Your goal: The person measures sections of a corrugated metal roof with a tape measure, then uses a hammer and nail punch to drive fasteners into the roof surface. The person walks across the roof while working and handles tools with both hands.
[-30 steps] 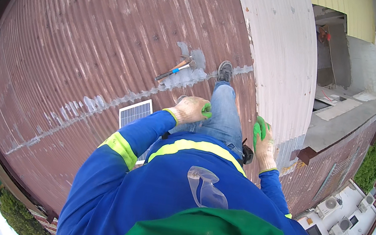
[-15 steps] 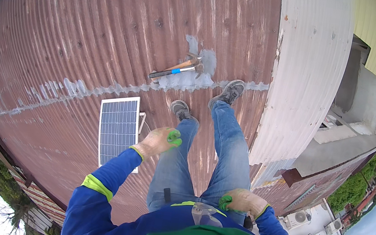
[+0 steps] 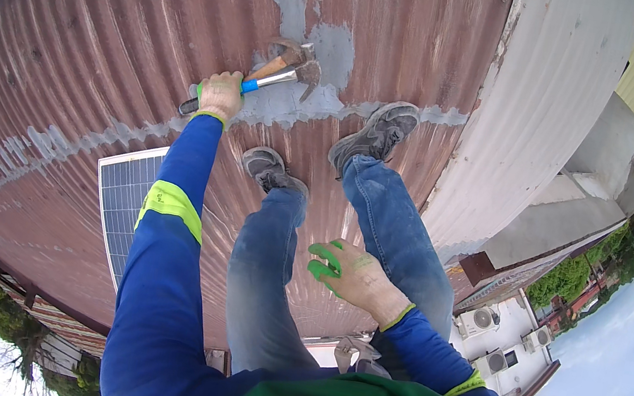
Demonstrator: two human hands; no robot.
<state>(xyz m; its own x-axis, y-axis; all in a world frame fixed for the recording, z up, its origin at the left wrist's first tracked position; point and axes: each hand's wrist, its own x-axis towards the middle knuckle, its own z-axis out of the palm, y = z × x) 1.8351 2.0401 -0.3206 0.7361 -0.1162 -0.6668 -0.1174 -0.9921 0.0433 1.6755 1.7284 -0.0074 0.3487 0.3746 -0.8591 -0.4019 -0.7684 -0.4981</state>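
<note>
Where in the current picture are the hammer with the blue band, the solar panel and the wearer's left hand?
Hammer (image 3: 249, 86): head view, on its blue band.
Solar panel (image 3: 122, 197): head view, on its dark cells.
Left hand (image 3: 221, 94): head view, on its gloved back.

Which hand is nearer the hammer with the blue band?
Left. The left hand grips the blue-banded hammer; the right hand is apart from it, lower in the picture, by the right leg.

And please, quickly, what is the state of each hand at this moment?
Left hand: closed on the blue-banded hammer.
Right hand: open, fingers loosely bent, holding nothing.
</note>
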